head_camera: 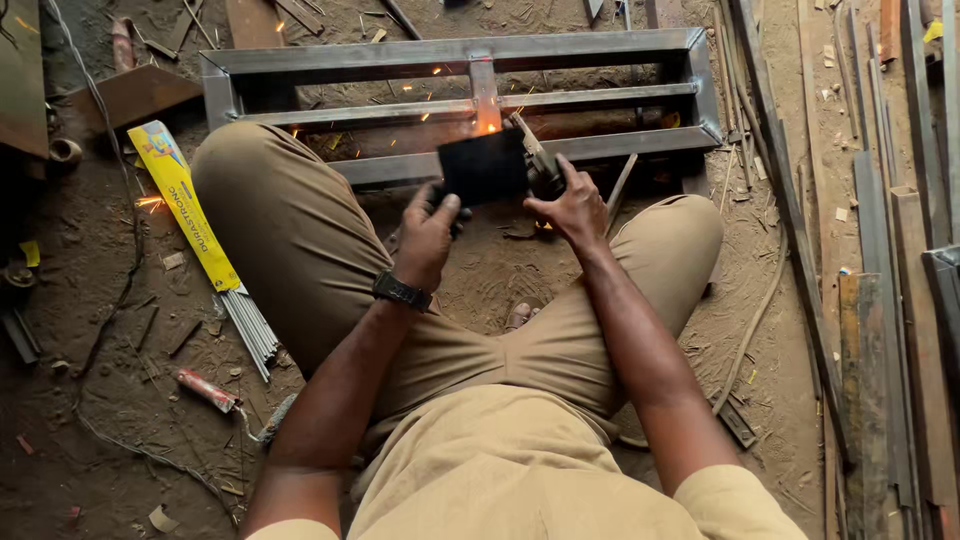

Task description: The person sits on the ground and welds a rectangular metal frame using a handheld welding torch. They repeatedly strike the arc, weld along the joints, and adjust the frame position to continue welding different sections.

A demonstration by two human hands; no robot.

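Note:
I sit on the ground with knees spread, in tan trousers. My left hand, a black watch on its wrist, holds up a dark rectangular welding shield. My right hand grips a welding electrode holder whose tip points at the central upright of a grey steel frame. An orange glow and scattered sparks show at that joint, just above the shield.
A yellow pack of welding rods lies to the left with grey rods spilling out. Long steel strips and bars are stacked on the right. A cable and metal scraps litter the dirt floor.

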